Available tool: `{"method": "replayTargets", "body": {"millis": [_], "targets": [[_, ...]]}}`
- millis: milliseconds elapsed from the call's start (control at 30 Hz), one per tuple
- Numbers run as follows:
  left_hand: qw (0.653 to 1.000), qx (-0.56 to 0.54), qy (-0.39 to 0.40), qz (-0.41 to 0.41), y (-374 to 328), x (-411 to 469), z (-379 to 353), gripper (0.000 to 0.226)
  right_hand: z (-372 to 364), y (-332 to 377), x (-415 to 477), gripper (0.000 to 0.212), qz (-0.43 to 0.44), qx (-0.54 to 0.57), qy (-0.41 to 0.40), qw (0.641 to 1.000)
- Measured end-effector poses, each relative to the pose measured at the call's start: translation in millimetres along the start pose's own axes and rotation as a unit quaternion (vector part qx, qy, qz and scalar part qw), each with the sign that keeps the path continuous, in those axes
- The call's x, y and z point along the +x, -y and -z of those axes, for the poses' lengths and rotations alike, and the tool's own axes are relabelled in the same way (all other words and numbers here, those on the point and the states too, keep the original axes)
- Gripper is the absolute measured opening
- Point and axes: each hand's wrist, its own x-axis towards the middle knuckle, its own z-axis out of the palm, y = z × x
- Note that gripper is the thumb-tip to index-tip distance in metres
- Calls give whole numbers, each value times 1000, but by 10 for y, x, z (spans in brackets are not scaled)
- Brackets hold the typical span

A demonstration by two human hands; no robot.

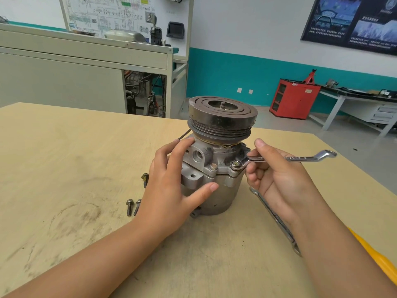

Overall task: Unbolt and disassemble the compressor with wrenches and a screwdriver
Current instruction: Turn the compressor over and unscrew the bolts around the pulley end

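Compressor (214, 194): upright on table (64, 158), pulley up.
Left hand (169, 190): you grip the housing, so brace it firmly.
Right hand (277, 179): you pinch the wrench (300, 158), its ring on the flange bolt (235, 163). Keep it square and pull steadily.
Loose bolts (130, 207): left of the housing.
Markings: the wrench stamp is unreadable.

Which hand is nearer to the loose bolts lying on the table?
Left. The left hand, holding the compressor, is just beside the bolts; the right hand holds the wrench beyond the compressor.
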Motion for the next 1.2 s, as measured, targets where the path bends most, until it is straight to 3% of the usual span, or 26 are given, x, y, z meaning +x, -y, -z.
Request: {"method": "replayTargets", "body": {"millis": [133, 233, 433, 633, 933, 1100, 1200], "targets": [[1000, 3, 1, -2, 4, 4, 0, 75, -5, -1, 57, 19, -7, 55, 9, 998], [1000, 7, 3, 3, 11, 4, -2, 77, 16, 32, 15, 19, 66, 42, 1, 997], [1000, 5, 5, 0, 12, 5, -2, 74, -58, 31, -214, 34, 258, -110, -84, 956], [1000, 9, 1, -3, 8, 9, -5, 78, -159, -160, -295, 26, 324, -188, -81, 924], [1000, 9, 1, 0, 12, 8, -4, 79, -129, -259, -230, 33, 301, -197, -110, 926], [1000, 12, 1, 2, 26, 10, -9, 79, -65, -90, -102, 32, 142, -68, -61, 986], [1000, 13, -1, 3, 29, 13, -14, 79, -20, -48, 9, 27, 18, 0, -40, 999]]}}
